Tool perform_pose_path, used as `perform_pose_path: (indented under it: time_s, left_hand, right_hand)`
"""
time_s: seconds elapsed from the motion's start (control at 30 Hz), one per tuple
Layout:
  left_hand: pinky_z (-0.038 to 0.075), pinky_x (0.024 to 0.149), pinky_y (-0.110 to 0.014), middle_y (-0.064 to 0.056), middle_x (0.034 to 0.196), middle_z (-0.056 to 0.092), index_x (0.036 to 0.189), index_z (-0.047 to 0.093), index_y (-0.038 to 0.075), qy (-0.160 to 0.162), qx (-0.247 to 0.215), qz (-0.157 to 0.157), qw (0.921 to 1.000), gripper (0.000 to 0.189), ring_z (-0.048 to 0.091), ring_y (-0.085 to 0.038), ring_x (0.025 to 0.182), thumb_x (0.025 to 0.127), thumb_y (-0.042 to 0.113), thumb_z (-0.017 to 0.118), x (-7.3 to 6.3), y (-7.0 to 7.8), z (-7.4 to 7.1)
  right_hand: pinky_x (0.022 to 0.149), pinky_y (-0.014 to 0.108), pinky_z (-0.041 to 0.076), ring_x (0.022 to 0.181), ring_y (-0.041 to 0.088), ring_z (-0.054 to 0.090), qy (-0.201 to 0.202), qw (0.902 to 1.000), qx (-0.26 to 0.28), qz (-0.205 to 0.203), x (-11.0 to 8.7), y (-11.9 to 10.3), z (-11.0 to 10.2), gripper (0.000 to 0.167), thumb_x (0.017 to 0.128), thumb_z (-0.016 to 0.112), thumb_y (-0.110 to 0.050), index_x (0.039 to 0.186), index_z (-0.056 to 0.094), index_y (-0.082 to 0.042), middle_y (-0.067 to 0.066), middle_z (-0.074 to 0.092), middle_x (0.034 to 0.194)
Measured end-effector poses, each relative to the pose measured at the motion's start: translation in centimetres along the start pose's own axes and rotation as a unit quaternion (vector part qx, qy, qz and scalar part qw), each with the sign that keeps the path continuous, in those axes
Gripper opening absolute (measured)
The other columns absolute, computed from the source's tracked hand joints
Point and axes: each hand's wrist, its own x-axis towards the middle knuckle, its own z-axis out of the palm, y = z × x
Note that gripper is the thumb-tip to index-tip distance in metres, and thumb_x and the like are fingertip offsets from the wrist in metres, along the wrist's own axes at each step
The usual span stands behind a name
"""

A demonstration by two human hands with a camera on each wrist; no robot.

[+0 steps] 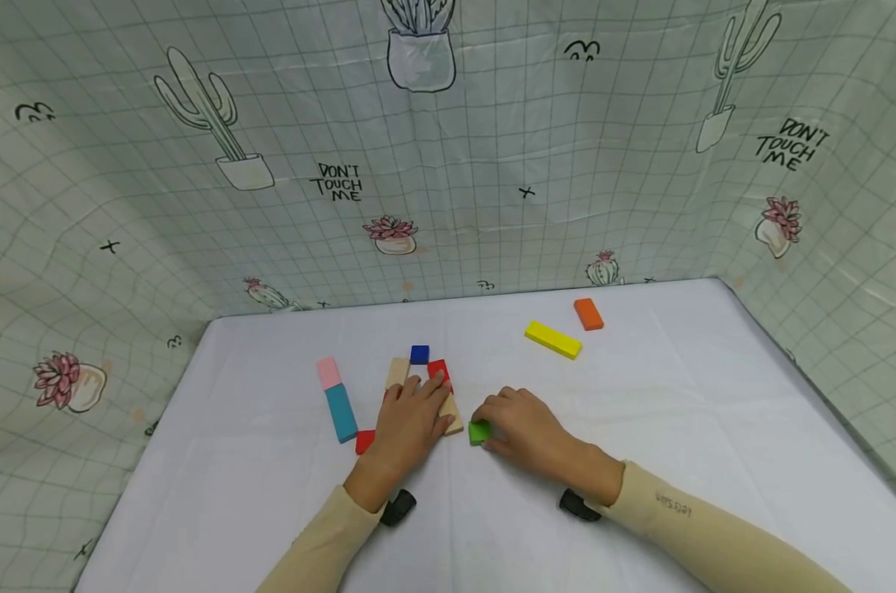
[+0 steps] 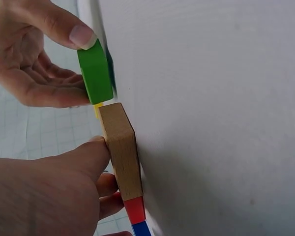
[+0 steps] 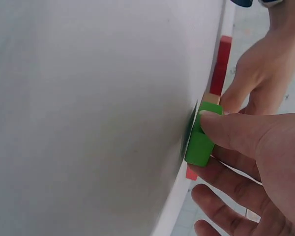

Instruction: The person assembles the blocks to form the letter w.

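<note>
My right hand (image 1: 525, 430) pinches a green block (image 1: 479, 433) between thumb and fingers, low over the white table. In the left wrist view, this green block (image 2: 95, 73) is just off the end of a plain wooden block (image 2: 122, 147). My left hand (image 1: 411, 420) rests over several blocks with its fingers spread, touching the wooden block and the red block (image 1: 436, 368) in line behind it. Another wooden block (image 1: 398, 371) shows beyond the left fingers, partly covered. A dark blue block (image 1: 419, 354) lies at the far end of the group.
To the left, a pink block (image 1: 329, 372) joins a teal block (image 1: 341, 413), with a red block (image 1: 365, 441) by its near end. A yellow block (image 1: 553, 339) and an orange block (image 1: 588, 314) lie at the back right. Patterned cloth (image 1: 463, 148) rises behind the table (image 1: 678, 395).
</note>
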Motion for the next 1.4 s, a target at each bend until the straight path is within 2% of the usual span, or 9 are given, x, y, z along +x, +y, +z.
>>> perform_pose_path:
  time_s: [0.23,0.6,0.83,0.93,1.07,1.23,1.4]
  left_hand:
    - [0.046,0.106,-0.047,-0.005,0.153,0.061,0.147,0.064,0.013,0.0,0.007,0.001,1.0,0.053,0.054,-0.031,0.135,0.101,0.04,0.071,0.0,0.1,0.0]
    - [0.048,0.104,-0.046,-0.006,0.153,0.061,0.146,0.064,0.012,0.003,0.013,0.003,0.9999,0.052,0.055,-0.031,0.133,0.101,0.039,0.071,-0.1,0.1,0.0]
    - [0.048,0.105,-0.046,-0.005,0.153,0.06,0.147,0.064,0.013,-0.001,0.015,0.001,0.9999,0.053,0.055,-0.031,0.134,0.102,0.04,0.071,-0.1,0.1,0.0]
    - [0.048,0.106,-0.047,-0.005,0.155,0.059,0.149,0.063,0.014,-0.01,0.015,-0.004,0.9998,0.054,0.054,-0.031,0.135,0.102,0.04,0.07,-0.1,0.2,0.0]
    - [0.047,0.109,-0.049,-0.005,0.157,0.057,0.151,0.061,0.015,-0.022,0.009,-0.012,0.9997,0.056,0.053,-0.032,0.138,0.102,0.041,0.069,0.0,0.2,-0.1]
    - [0.048,0.106,-0.048,-0.005,0.156,0.058,0.15,0.061,0.014,-0.015,0.008,-0.009,0.9998,0.055,0.054,-0.032,0.136,0.102,0.04,0.07,0.0,0.2,0.0]
    - [0.048,0.106,-0.049,-0.006,0.155,0.058,0.149,0.062,0.013,-0.009,0.001,-0.004,1.0,0.054,0.055,-0.033,0.135,0.102,0.039,0.07,-0.1,0.1,0.1]
  right_hand:
    - [0.086,0.038,0.055,0.096,0.019,0.064,0.01,0.9999,-0.007,-0.007,0.0,-0.3,0.2,0.031,0.081,0.093,-0.015,0.108,0.08,-0.01,0.0,0.077,0.102]
    - [0.086,0.038,0.054,0.098,0.02,0.065,0.0,1.0,-0.007,-0.005,0.0,-0.5,0.2,0.031,0.081,0.093,-0.016,0.109,0.079,-0.01,0.0,0.077,0.103]
    - [0.088,0.041,0.056,0.099,0.021,0.066,0.001,0.9999,-0.015,0.001,0.1,-0.1,-0.4,0.033,0.084,0.09,-0.023,0.112,0.078,-0.01,0.002,0.076,0.108]
    - [0.089,0.044,0.057,0.101,0.024,0.067,0.01,0.9996,-0.016,0.021,0.3,0.7,-1.0,0.035,0.086,0.089,-0.025,0.115,0.077,-0.009,0.004,0.075,0.113]
    - [0.096,0.047,0.057,0.11,0.029,0.067,0.018,0.9974,-0.017,0.068,0.6,2.8,-2.0,0.041,0.089,0.087,-0.027,0.123,0.074,-0.007,0.009,0.072,0.124]
    - [0.105,0.057,0.051,0.125,0.04,0.061,0.025,0.9905,-0.028,0.133,0.5,6.8,-2.9,0.05,0.094,0.082,-0.025,0.134,0.067,0.0,0.02,0.064,0.138]
    - [0.106,0.063,0.047,0.131,0.047,0.054,0.016,0.9814,-0.039,0.187,-0.1,9.6,-3.9,0.058,0.095,0.079,-0.026,0.142,0.06,0.004,0.028,0.055,0.146]
